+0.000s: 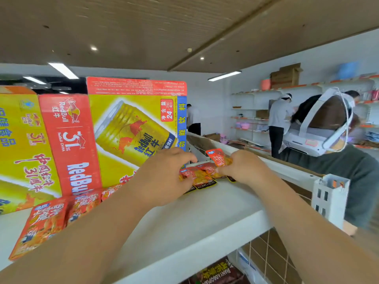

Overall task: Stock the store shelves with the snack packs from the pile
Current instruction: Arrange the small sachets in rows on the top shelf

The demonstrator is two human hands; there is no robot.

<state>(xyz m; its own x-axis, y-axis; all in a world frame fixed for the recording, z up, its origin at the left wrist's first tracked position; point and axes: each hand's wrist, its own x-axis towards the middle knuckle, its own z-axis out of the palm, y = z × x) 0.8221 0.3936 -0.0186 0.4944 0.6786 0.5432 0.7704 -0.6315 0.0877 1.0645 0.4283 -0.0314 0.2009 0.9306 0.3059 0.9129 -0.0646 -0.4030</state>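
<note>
Both my arms reach up over the white top shelf (205,222). My right hand (244,167) pinches a small red-and-orange snack pack (218,157), lifted and tilted a little above the shelf. Several more small snack packs (202,176) lie flat on the shelf between my hands. My left hand (164,177) rests with curled fingers on the left part of that cluster, covering some of the packs. Larger red snack packs (47,222) lie in a row along the shelf at the left, partly behind my left forearm.
Big yellow-and-red RedBull cartons (131,128) stand at the back of the shelf. A white shelf post (330,199) rises at the right end. A person wearing a white headset (328,128) stands close behind it. Other people work at wall shelves (256,111) beyond.
</note>
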